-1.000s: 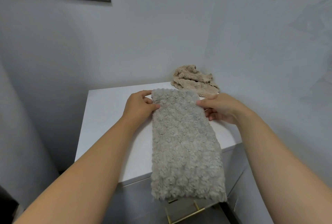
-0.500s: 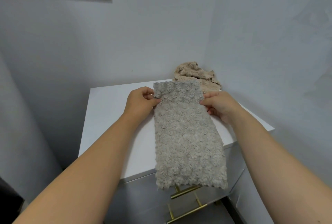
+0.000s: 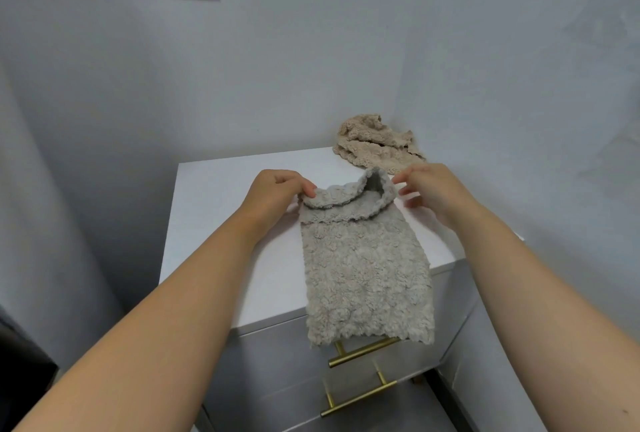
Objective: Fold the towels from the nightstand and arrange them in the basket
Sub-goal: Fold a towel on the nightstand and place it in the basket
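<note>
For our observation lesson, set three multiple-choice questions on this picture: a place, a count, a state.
1. Where is the beige towel? A) far right corner of the nightstand B) in a drawer C) on the floor
2. How many gold handles show? A) one B) two C) four
3. The far edge of the grey towel is: A) flat B) knotted C) rolled over
Answers: 1A, it lies crumpled near the wall corner; 2B, one bar sits below the other; 3C, the left hand and right hand pinch it, curled back.
</note>
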{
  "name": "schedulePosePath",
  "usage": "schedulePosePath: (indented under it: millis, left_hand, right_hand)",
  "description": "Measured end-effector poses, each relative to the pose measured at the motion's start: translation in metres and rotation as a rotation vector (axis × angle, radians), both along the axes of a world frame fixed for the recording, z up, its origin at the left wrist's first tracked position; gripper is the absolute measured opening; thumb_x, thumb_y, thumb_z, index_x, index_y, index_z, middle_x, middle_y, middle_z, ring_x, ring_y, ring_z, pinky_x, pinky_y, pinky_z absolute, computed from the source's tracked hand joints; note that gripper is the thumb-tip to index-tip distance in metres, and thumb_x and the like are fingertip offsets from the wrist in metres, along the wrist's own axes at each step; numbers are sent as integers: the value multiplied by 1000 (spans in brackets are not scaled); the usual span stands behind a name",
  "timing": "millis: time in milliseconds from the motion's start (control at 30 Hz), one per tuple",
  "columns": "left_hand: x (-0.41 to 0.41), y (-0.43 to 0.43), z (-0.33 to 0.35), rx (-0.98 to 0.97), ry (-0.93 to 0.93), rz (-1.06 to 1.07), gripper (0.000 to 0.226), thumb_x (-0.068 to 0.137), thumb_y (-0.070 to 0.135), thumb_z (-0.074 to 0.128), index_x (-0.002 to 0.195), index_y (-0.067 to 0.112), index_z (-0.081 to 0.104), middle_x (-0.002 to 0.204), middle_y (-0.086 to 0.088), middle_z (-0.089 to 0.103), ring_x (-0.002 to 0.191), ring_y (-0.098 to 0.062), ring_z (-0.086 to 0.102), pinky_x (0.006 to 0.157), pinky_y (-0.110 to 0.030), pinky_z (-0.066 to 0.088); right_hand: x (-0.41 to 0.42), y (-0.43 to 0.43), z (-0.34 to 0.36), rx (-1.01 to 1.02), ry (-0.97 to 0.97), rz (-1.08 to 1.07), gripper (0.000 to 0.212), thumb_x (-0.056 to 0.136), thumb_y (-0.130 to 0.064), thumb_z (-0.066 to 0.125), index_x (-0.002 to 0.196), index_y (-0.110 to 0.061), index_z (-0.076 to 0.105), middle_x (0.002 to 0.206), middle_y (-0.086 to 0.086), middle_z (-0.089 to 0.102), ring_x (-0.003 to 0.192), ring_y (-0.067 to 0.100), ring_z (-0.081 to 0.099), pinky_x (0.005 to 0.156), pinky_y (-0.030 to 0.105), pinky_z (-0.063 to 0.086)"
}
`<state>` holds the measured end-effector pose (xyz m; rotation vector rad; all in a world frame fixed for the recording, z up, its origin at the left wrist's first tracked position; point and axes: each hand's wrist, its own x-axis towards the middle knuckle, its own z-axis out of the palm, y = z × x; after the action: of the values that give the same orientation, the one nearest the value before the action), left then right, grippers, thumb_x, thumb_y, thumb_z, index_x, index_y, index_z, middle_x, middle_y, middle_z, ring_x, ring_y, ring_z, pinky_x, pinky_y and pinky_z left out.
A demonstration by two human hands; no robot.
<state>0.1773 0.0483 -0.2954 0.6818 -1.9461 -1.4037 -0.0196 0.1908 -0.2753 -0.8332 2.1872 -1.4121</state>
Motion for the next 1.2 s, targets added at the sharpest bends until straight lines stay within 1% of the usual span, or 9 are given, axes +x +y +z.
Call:
schedulePosePath:
  millis: [200, 367, 533, 733, 833, 1000, 1100, 1167, 1200]
  left_hand:
    - [-4, 3, -7, -150, -102, 0, 24, 83, 27, 71, 69, 6, 70, 81, 1, 70, 76, -11, 64, 76, -24, 48]
    - [-8, 6, -7, -389, -203, 28, 30, 68, 42, 80, 70, 19, 61, 95, 8, 62, 95, -7, 51, 78, -21, 35]
    - [-7, 11, -8, -631, -200, 20, 25, 77, 23, 75, 100, 22, 65, 103, 8, 59, 103, -8, 46, 78, -4, 32]
    - [3, 14, -8, -992, -162, 51, 16, 70, -2, 67, 79, 10, 71, 80, 2, 60, 85, -22, 54, 69, -26, 38]
    - [10, 18, -13, -1138, -257, -71, 13, 74, 6, 60, 77, 10, 72, 75, -2, 63, 78, -25, 56, 62, -31, 44]
    - [10, 26, -14, -889, -321, -21, 50, 89, 41, 35, 72, 10, 71, 79, 0, 62, 86, -16, 48, 77, -33, 41]
    - [5, 25, -14, -717, -322, 70, 37, 95, 37, 52, 73, 13, 69, 90, 1, 62, 95, -15, 46, 81, -28, 36]
    - [5, 23, -12, -629, -329, 71, 21, 88, 34, 65, 73, 19, 63, 99, 4, 59, 102, -14, 45, 82, -23, 33]
    - [6, 22, -11, -576, -335, 50, 16, 84, 34, 69, 79, 19, 62, 102, 4, 56, 103, -14, 45, 82, -22, 32]
  right_hand:
    - [10, 0, 11, -71, 178, 181, 23, 97, -40, 48, 95, -24, 64, 100, -10, 63, 95, 8, 58, 85, 27, 43]
    - [11, -1, 12, 131, 372, 313, 21, 77, -19, 75, 93, -29, 65, 103, -7, 63, 97, 12, 60, 87, 30, 49]
    - [15, 2, 12, 175, 489, 306, 30, 75, 0, 68, 79, -29, 60, 90, -7, 57, 80, 10, 55, 70, 22, 46]
    - [24, 13, 22, 189, 621, 249, 29, 76, 9, 58, 69, -18, 66, 73, -2, 55, 65, 14, 49, 62, 26, 44]
    - [26, 17, 13, 340, 667, 302, 21, 80, 2, 54, 71, -10, 69, 81, 7, 67, 66, 16, 53, 59, 25, 44]
    - [25, 25, 8, 306, 443, 266, 33, 92, -25, 58, 69, -5, 71, 79, 13, 69, 63, 16, 54, 63, 24, 43]
    - [25, 25, 11, 283, 410, 282, 26, 87, -22, 69, 62, -13, 67, 68, 5, 66, 66, 20, 55, 65, 27, 44]
    - [25, 23, 9, 318, 423, 285, 11, 82, -20, 74, 81, -15, 65, 81, -3, 62, 74, 15, 56, 66, 23, 43]
    - [25, 24, 9, 360, 430, 291, 23, 81, -22, 75, 99, -17, 61, 94, -4, 58, 82, 13, 54, 71, 23, 43]
